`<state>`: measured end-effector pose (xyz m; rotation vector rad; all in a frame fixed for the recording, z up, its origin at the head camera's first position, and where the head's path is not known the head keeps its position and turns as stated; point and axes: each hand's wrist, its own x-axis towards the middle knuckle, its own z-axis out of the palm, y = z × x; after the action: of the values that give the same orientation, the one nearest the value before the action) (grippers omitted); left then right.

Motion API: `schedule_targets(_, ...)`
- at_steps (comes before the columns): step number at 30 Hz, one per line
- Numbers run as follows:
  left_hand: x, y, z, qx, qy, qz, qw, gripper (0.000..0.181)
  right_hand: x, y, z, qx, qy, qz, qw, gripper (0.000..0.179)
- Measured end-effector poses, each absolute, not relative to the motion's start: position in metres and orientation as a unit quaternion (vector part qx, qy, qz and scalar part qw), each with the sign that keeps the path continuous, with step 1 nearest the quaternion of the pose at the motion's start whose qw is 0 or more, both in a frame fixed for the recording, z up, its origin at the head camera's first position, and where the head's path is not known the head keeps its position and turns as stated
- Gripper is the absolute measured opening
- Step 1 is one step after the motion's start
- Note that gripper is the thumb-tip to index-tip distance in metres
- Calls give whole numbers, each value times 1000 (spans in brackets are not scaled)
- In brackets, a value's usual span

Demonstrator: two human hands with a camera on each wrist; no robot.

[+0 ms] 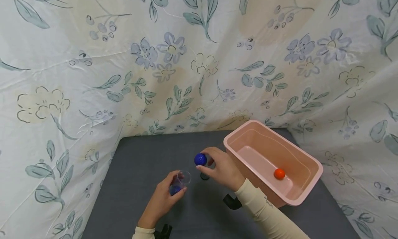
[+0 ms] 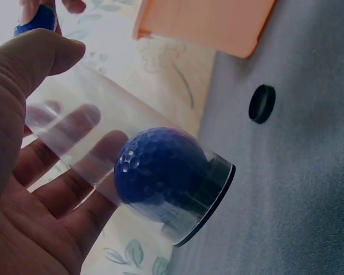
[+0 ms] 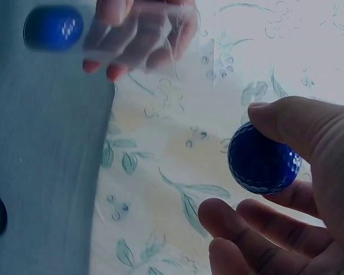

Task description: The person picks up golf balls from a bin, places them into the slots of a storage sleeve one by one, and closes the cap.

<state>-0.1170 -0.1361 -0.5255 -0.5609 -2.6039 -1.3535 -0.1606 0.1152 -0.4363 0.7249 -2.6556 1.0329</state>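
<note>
My left hand (image 1: 164, 196) grips a clear plastic tube (image 2: 94, 123) with its thumb and fingers curled round it. One dimpled blue golf ball (image 2: 160, 166) sits inside, at the tube's dark-capped lower end. Just above and to the right, my right hand (image 1: 222, 166) pinches a second blue golf ball (image 1: 200, 159) between thumb and finger, apart from the tube's open end. Below that hand a round black cap (image 2: 262, 103) lies on the dark grey table.
A pink rectangular tub (image 1: 228, 142) stands at the table's right, close beside my right forearm. An orange ball (image 1: 279, 174) lies on its floor. Floral cloth (image 1: 199, 69) hangs behind the table (image 1: 149, 152) and along its sides.
</note>
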Motion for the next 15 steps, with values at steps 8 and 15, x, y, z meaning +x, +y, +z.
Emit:
schedule_targets(8, -117, -136, -524, -182, -870, -453, 68, 51, -151, 101, -449, 235, -868, 433, 63, 45)
schedule_targets(15, -116, -137, -524, -175, -868, -461, 56, 51, -143, 89, -460, 224, -855, 465, 45, 42)
